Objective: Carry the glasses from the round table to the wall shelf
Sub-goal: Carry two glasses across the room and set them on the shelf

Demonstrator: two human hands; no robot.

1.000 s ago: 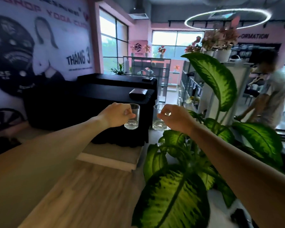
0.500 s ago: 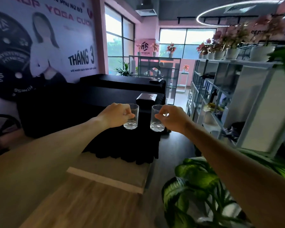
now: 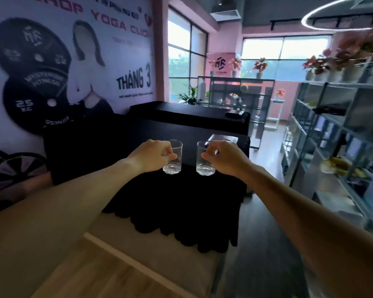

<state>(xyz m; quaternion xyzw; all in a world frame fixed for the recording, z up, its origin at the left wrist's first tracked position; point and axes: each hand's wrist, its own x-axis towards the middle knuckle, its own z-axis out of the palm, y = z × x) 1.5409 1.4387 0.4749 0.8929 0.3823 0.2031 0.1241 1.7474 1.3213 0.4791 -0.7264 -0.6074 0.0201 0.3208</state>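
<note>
I hold two clear, empty drinking glasses upright in the air in front of me, side by side and apart. My left hand (image 3: 153, 155) grips the left glass (image 3: 174, 159) by its side near the rim. My right hand (image 3: 224, 157) pinches the right glass (image 3: 204, 161) the same way. Both arms are stretched forward at chest height. A tall metal shelf unit (image 3: 332, 130) with open compartments runs along the right side of the room. The round table is out of view.
Black-draped tables (image 3: 181, 190) stand straight ahead on a low platform (image 3: 138, 250). A dark floor aisle (image 3: 265, 211) runs between the tables and the shelf unit. Potted pink plants (image 3: 340, 61) sit on the shelf top. Another shelf (image 3: 237, 91) stands by the far windows.
I have walked forward past the big green plant and the person on the right; both have left the view. The tables and shelf unit are closer. Both hands still hold their glasses.
</note>
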